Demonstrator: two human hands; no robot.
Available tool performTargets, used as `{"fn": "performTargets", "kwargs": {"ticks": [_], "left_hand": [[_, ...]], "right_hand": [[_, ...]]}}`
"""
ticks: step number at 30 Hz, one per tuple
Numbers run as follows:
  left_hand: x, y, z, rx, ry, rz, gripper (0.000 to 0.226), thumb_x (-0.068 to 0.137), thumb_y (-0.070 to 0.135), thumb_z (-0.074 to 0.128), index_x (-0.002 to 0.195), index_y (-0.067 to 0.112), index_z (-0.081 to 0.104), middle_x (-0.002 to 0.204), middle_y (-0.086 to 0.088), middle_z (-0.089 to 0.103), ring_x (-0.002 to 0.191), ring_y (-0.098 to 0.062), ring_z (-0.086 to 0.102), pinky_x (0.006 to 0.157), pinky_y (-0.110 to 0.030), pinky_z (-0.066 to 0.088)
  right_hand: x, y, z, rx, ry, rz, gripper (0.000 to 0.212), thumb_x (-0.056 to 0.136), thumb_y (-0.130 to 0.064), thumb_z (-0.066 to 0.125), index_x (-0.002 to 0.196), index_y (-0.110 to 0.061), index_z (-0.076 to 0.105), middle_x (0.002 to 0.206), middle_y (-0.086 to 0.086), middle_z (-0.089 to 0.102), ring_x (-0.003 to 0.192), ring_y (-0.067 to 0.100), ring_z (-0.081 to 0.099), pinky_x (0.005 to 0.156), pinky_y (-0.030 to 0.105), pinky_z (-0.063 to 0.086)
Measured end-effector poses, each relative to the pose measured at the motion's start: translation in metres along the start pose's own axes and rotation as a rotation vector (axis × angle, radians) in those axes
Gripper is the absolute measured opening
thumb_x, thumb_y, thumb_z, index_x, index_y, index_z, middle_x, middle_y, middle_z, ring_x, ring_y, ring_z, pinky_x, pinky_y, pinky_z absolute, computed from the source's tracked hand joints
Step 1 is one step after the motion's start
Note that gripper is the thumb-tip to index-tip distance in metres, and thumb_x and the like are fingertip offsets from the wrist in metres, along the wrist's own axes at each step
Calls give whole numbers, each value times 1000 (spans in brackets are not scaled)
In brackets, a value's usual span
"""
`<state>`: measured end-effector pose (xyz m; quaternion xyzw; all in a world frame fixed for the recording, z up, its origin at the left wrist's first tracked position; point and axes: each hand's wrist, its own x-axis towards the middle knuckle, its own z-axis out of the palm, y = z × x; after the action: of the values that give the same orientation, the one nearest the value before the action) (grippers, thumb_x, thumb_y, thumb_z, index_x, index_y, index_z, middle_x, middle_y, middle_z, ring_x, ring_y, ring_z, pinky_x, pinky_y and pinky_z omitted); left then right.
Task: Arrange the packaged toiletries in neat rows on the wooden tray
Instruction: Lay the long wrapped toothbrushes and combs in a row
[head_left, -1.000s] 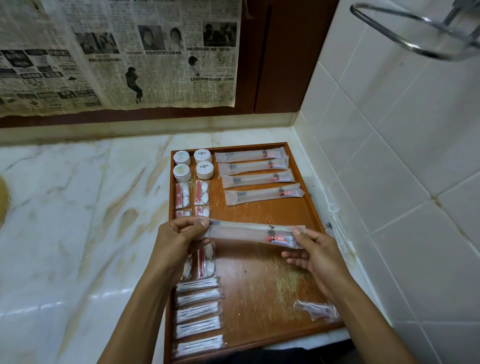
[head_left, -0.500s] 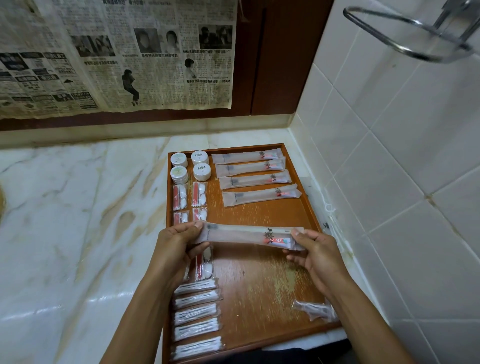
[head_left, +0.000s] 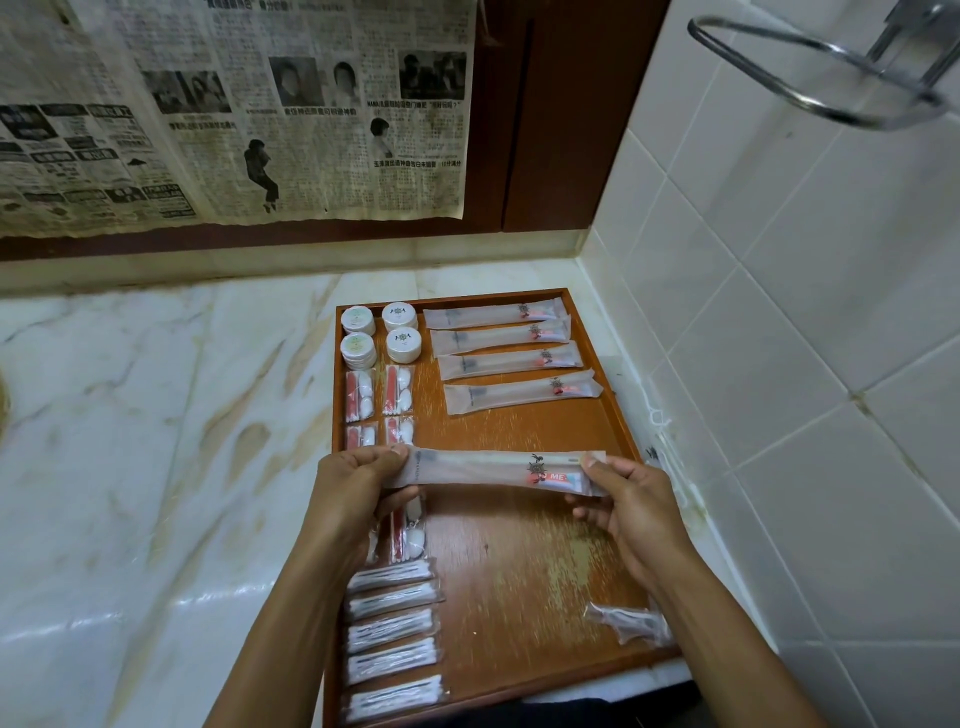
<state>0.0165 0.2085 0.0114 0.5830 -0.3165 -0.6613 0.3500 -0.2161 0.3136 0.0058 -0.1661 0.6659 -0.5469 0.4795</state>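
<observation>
A long clear toothbrush packet (head_left: 493, 470) hangs level above the middle of the wooden tray (head_left: 519, 561). My left hand (head_left: 358, 483) pinches its left end and my right hand (head_left: 631, 501) pinches its right end. Several more toothbrush packets (head_left: 511, 356) lie in a row at the tray's far right. Round white jars (head_left: 382, 332) sit at the far left corner, with red-and-white packets (head_left: 379, 392) below them and partly hidden by my left hand. Several cotton-swab packets (head_left: 392, 636) line the near left side.
A small crumpled clear packet (head_left: 631, 621) lies at the tray's near right corner. The tray sits on a marble counter (head_left: 156, 441) in a corner, against a white tiled wall (head_left: 805, 364). Newspaper (head_left: 234, 104) covers the back wall. A metal ring holder (head_left: 831, 67) juts out at top right.
Both hands have carried the held toothbrush packet slightly farther away over the tray, toward the row of packets. It stays level. Nothing else on the tray has moved.
</observation>
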Motion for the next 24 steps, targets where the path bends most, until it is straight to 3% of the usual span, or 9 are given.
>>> {"fn": "performTargets", "kwargs": {"ticks": [4,8,12,14,17,21,24], "left_hand": [[3,4,3,93,-54,39,15,89,7,64,83,-3,72,98,-20,68,82,-27,66,57,-22,58],[11,12,6,240,-116,67,14,89,6,65,80,-2,73,88,-17,71,68,-23,65,58,-24,58],[21,18,19,415,-120,105,10,87,10,69,80,4,73,82,-15,72,66,-23,66,66,-38,59],[27,20,29,538,-115,150,10,86,13,70,78,8,72,77,-11,71,68,-21,66,60,-35,58],[40,23,44,730,-119,239,13,87,18,70,75,11,71,71,-8,69,65,-18,65,54,-28,50],[60,25,56,885,-131,301,20,84,24,74,66,15,70,63,-3,69,62,-16,67,63,-34,57],[69,24,61,985,-130,344,28,82,30,75,60,14,70,53,0,66,52,-12,65,59,-32,58]], "right_hand": [[9,-8,0,-89,55,-45,12,93,-13,61,90,-10,72,87,11,74,67,21,68,57,29,56],[31,-22,-6,-332,126,-138,10,92,-16,63,89,-11,72,83,7,72,61,14,65,54,25,53],[61,-34,-13,-655,177,-247,11,91,-25,64,91,-18,73,90,-3,71,78,10,67,66,28,58],[74,-39,-15,-784,196,-288,11,91,-27,64,90,-20,72,93,-3,71,82,10,66,71,30,59],[90,-44,-14,-951,221,-311,13,91,-30,64,89,-19,71,94,-1,72,79,11,65,64,23,54],[104,-48,-12,-1150,249,-324,16,92,-32,62,91,-18,69,92,1,72,76,14,65,63,25,54],[107,-50,-12,-1258,267,-357,16,92,-29,60,91,-17,70,89,2,71,71,13,62,61,25,51]]}}
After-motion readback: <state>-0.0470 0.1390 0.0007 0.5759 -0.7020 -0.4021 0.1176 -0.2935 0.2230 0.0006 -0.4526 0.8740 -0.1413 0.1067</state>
